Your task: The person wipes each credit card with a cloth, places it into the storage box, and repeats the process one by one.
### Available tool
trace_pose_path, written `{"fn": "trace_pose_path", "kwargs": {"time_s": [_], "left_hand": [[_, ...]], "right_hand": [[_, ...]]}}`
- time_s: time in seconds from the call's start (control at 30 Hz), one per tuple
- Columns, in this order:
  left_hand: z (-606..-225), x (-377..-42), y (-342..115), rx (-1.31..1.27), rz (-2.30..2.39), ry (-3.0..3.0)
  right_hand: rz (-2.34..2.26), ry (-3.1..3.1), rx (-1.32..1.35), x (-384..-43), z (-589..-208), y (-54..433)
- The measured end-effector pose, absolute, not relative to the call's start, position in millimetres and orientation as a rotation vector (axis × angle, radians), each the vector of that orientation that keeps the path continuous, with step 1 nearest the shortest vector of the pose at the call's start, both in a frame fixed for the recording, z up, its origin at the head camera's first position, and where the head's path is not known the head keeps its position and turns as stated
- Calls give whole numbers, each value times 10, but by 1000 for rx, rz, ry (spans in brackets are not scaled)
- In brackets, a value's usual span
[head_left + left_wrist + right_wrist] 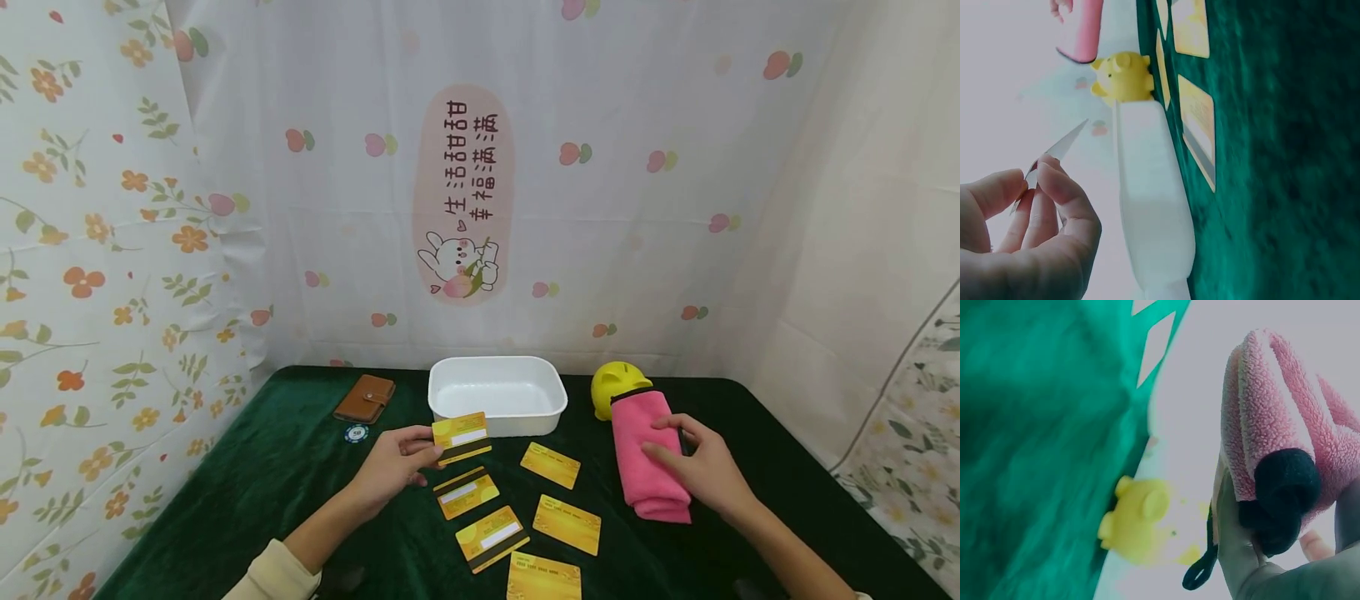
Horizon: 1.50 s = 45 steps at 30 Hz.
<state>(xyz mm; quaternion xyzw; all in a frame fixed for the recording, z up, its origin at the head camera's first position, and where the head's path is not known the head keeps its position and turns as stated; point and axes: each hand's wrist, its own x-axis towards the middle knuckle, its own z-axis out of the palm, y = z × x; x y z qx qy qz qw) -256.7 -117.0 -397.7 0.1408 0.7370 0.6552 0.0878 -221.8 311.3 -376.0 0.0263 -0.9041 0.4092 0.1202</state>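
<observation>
Head view: I read two columns on the back curtain [637, 92], in its pink panel [431, 158]: 生活甜甜 left, 幸福满满 right, both running bottom to top. Number row on each front-up card [566, 525], digits too small for me. Held card [461, 437]: print unreadable. Chip [356, 433]: maybe 50, can't confirm. Wrist views: nothing legible.
</observation>
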Motion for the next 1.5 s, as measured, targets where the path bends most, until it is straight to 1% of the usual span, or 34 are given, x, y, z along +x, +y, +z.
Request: {"fn": "trace_pose_path", "kwargs": {"time_s": [0.3, 0.7, 1.13, 1.3, 1.5], "left_hand": [[-3942, -2556, -977, 491, 2002, 2053], [-3943, -2532, -728, 577, 2027, 1905], [-3939, -2503, -595, 613, 2033, 1877], [-3941, -2505, -577, 663, 2017, 1860], [-3943, -2511, -562, 680, 2020, 1854]], "right_hand": [[1344, -2548, 215, -2103, -3587, 2741], [1514, -2519, 386, -1974, -3555, 2447], [1505, -2440, 526, -1997, -3574, 2158], [1510, -2413, 618, -2005, -3578, 2099], [1448, -2350, 794, -2004, -3584, 2031]]}}
